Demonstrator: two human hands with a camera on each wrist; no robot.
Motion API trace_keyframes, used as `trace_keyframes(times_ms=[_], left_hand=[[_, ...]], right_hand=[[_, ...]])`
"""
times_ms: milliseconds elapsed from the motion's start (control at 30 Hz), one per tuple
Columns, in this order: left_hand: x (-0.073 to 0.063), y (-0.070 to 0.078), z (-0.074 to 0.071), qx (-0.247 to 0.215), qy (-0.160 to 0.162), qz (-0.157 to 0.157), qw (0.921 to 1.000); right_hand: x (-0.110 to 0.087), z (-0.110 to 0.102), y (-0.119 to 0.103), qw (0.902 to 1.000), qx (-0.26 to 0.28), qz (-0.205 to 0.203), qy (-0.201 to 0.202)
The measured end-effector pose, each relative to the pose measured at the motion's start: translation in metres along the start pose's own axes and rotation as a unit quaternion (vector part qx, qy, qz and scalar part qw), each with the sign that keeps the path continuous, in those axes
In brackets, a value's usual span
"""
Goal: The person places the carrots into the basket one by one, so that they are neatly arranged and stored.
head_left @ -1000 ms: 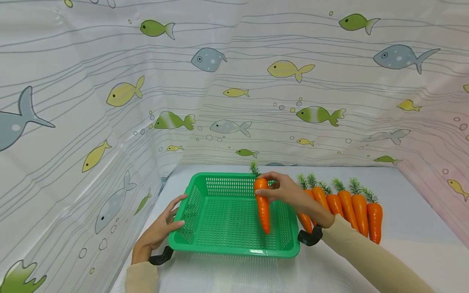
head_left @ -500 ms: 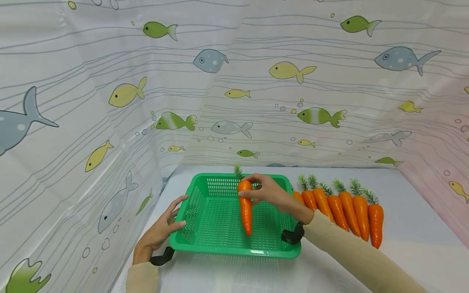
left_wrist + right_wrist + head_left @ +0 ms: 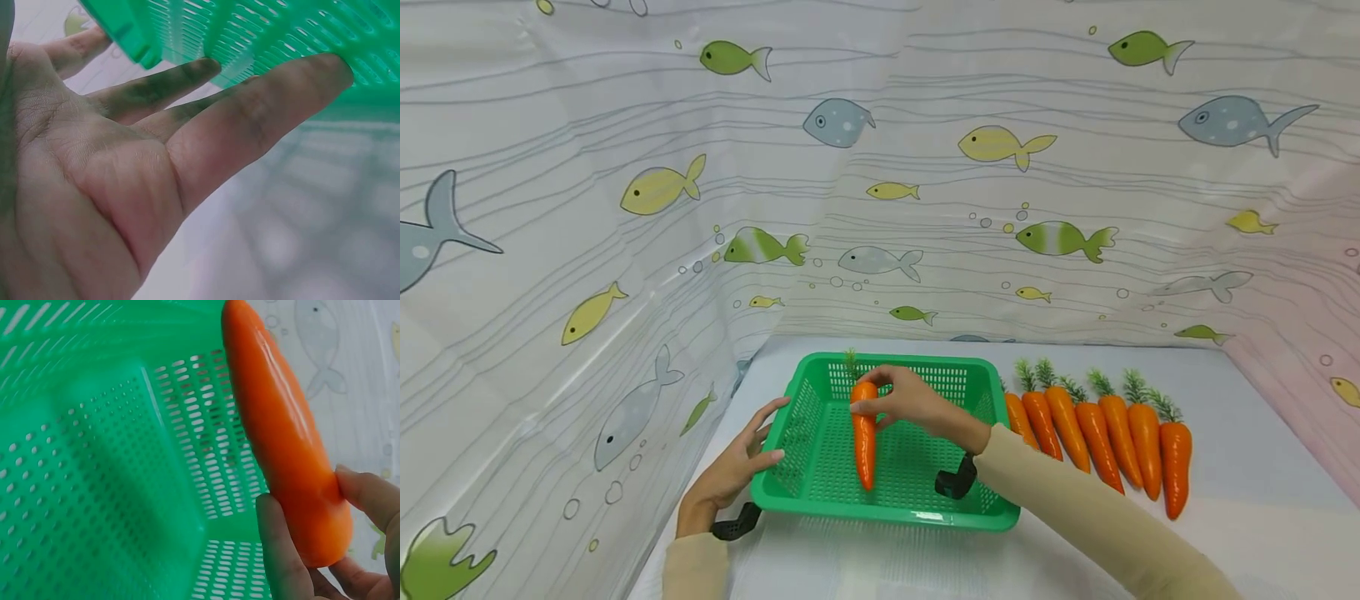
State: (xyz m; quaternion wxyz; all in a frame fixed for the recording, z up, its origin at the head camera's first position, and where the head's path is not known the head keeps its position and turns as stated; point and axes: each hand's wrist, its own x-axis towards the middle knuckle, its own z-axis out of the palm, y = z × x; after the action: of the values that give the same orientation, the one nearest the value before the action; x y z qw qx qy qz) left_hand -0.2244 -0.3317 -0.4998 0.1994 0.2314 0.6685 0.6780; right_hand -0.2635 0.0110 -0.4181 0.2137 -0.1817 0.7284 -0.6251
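My right hand (image 3: pixel 904 402) pinches an orange carrot (image 3: pixel 865 450) near its thick top end, thumb and fingers on either side. The carrot hangs tip down over the left half of a green plastic basket (image 3: pixel 887 518), its feathery green top pointing to the back. In the right wrist view the carrot (image 3: pixel 281 425) shows shiny against the basket's slotted wall (image 3: pixel 200 431). My left hand (image 3: pixel 733 467) rests against the basket's left side, thumb and fingers spread and fairly straight. The left wrist view has those fingertips (image 3: pixel 325 72) right at the basket wall (image 3: pixel 281 37).
Several more carrots (image 3: pixel 1101 446) lie in a row to the right of the basket, green tops toward the back. All stands on a white table (image 3: pixel 1262 517). A fish-patterned sheet (image 3: pixel 970 183) covers the walls behind and at both sides.
My right hand has carried the carrot leftward over the basket, from its right side to left of its middle. My left hand has stayed at the basket's left side.
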Motion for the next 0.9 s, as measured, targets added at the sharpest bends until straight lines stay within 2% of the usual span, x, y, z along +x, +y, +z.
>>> trace_keyframes(times_ms=[367, 600, 900], left_hand=[[-0.001, 0.001, 0.0, 0.025, 0.014, -0.008, 0.9996], [-0.001, 0.0, 0.001, 0.018, 0.015, -0.014, 0.9996], [-0.003, 0.001, 0.004, 0.029, 0.022, -0.018, 0.9992]], right_hand=[[0.026, 0.024, 0.018, 0.9992, 0.02, 0.034, -0.009], [0.036, 0.037, 0.026, 0.998, 0.031, 0.053, -0.012], [0.046, 0.053, 0.037, 0.9957, 0.053, 0.075, 0.004]])
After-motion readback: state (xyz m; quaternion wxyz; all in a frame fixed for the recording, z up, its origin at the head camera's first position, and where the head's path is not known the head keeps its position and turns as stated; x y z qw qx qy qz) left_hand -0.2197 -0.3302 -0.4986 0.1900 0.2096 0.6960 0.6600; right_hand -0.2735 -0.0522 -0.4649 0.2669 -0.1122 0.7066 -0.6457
